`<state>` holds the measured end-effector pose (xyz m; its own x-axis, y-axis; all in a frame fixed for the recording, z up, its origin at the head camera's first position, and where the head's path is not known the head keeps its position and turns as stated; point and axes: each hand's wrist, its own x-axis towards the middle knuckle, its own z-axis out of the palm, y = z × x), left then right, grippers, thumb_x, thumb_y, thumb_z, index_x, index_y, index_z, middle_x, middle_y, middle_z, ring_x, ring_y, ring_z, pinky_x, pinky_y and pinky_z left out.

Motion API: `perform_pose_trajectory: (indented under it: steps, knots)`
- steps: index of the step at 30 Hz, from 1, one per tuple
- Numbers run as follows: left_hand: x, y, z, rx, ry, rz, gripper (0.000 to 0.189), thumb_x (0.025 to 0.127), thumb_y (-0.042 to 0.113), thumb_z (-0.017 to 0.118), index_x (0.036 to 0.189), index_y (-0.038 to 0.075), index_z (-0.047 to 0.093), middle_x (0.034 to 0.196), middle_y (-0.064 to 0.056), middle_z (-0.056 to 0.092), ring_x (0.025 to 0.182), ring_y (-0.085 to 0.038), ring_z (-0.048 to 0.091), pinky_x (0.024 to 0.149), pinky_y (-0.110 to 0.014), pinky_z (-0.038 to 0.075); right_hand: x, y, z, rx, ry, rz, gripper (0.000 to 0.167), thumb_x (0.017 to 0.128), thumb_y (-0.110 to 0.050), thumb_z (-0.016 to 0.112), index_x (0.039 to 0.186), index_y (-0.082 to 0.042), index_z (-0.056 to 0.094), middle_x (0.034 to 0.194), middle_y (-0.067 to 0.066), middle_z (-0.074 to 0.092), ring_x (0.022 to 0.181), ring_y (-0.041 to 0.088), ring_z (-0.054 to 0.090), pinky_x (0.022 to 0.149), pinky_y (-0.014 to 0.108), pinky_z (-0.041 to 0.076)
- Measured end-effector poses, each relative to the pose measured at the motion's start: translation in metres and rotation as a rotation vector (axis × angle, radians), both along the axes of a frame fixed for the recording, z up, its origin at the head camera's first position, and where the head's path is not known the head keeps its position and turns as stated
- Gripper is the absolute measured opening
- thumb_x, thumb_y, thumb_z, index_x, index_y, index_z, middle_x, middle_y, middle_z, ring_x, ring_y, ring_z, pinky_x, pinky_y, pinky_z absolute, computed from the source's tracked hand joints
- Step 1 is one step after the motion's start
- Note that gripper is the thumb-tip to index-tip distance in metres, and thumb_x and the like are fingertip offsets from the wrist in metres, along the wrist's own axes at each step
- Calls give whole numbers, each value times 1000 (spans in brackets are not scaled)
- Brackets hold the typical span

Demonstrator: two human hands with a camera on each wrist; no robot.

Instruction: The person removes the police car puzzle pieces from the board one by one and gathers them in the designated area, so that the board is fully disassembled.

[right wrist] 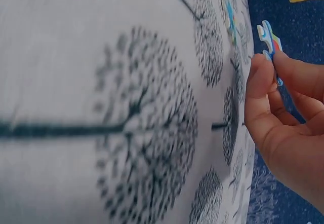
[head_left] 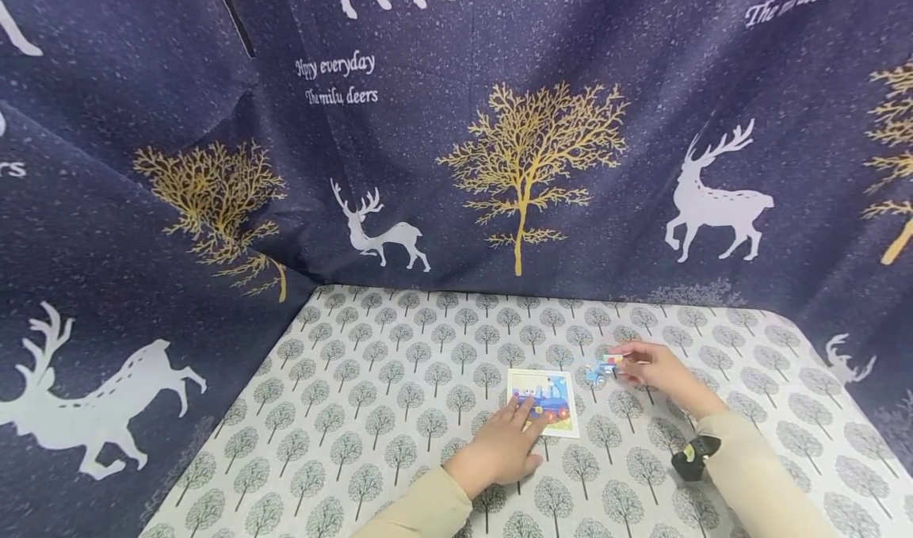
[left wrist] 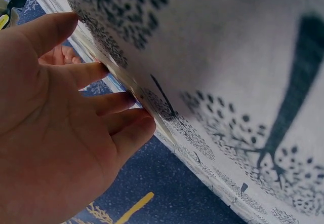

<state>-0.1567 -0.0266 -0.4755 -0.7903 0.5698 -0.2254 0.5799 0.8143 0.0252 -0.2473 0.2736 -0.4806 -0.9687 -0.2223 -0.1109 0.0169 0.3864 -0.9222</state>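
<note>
A square picture board (head_left: 563, 419) with a white border and a blue cartoon car lies on the cloth, and the fingertips of my left hand (head_left: 502, 447) rest on its lower left part. From the left wrist view, the board (left wrist: 164, 132) appears edge-on under the fingers of that hand (left wrist: 66, 117). To the right of the board, my right hand (head_left: 652, 368) pinches a small colourful puzzle piece (right wrist: 269, 35) between thumb and fingers, raised off the cloth. A light blue piece (head_left: 590, 375) lies on the cloth between the board and the right hand.
White cloth (head_left: 357, 443) printed with grey trees covers the table. Behind it and along the left side hangs a dark blue curtain (head_left: 399, 150) with deer and golden trees. A black strap device (head_left: 690, 460) sits at the right wrist.
</note>
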Motion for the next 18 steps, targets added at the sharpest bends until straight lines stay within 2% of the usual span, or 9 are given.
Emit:
perform_pose_trajectory:
  steps: [6, 11, 18]
  knots:
    - [-2, 0, -5, 19, -5, -2, 64, 95, 48, 50, 152, 26, 30, 159, -5, 22, 145, -28, 20, 115, -36, 26, 10, 7, 4, 16, -8, 13, 41, 90, -1, 62, 124, 16, 50, 98, 17, 64, 80, 18, 64, 71, 32, 58]
    - [-1, 0, -1, 23, -6, 7, 64, 95, 48, 51, 152, 26, 30, 159, -6, 21, 145, -28, 20, 115, -37, 26, 10, 10, 4, 63, -18, -2, 40, 89, -1, 63, 125, 15, 51, 98, 16, 64, 82, 19, 65, 73, 33, 58]
    - [1, 0, -1, 30, -4, 3, 65, 95, 48, 51, 152, 26, 30, 159, -6, 21, 145, -30, 21, 115, -37, 27, 10, 12, 2, 120, -20, 1, 39, 89, -2, 64, 123, 13, 54, 93, 13, 63, 79, 20, 64, 69, 33, 57]
